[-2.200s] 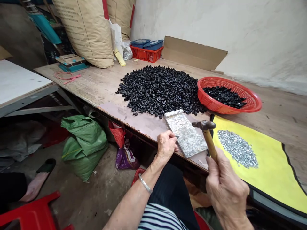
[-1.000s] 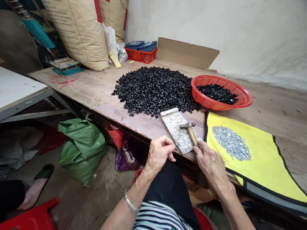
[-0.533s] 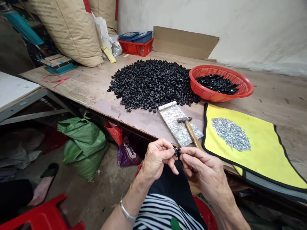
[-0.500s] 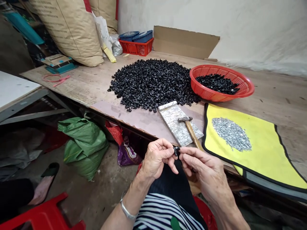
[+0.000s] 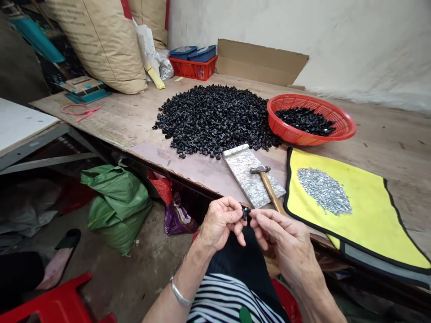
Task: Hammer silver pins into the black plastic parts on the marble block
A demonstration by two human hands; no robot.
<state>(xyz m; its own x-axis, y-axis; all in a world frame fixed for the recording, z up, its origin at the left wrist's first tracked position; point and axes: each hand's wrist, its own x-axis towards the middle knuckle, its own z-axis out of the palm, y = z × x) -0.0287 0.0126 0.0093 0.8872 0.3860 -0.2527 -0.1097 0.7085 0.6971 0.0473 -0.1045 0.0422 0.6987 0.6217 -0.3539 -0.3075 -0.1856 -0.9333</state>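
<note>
**Small black part pinched between both hands**

The fingers (image 5: 235, 217) of the left hand (image 5: 220, 222) and right hand (image 5: 286, 242) grasp one small black part (image 5: 245, 212) together, just off the bench (image 5: 134, 119) edge. Beyond it a hammer (image 5: 266, 181) rests on a stone slab (image 5: 247, 172), near the black pile (image 5: 215, 119).

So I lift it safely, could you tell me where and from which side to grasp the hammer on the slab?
Probably the wooden handle, from the near side: the hammer lies flat, head resting on the slab, handle running back toward the right hand.
</note>
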